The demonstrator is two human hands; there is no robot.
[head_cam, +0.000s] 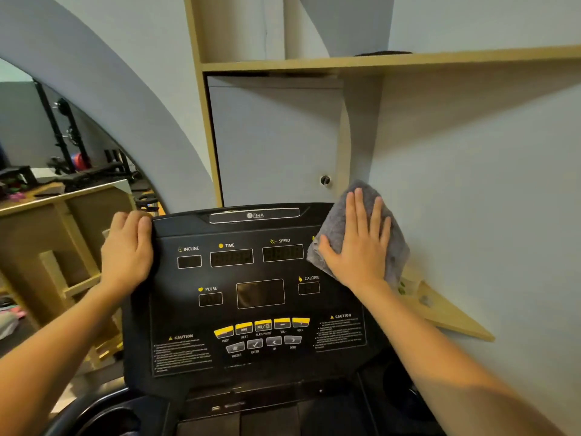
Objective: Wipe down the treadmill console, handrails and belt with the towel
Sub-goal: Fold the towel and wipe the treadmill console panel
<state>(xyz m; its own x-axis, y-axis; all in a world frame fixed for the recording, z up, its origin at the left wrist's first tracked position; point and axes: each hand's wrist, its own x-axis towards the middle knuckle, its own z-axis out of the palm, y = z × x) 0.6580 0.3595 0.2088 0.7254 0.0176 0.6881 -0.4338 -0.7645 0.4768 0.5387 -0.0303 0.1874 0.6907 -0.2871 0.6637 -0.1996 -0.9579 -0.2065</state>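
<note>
Towel: the grey towel (349, 228) lies on the top right corner of the console (257, 294), and part of it hangs past the right edge.
Right hand: the right hand (361, 243) lies flat on top of the towel, fingers straight and spread wide, pushing it onto the console.
Left hand: the left hand (129, 250) holds the top left corner of the console, with the fingers bent over its edge.
How to wipe well: I think it is best to keep the palm flat, press softly, and slide across to the left edge in rows.
Take care: the yellow buttons (262, 327) sit near the bottom edge, so go gently there.
</note>
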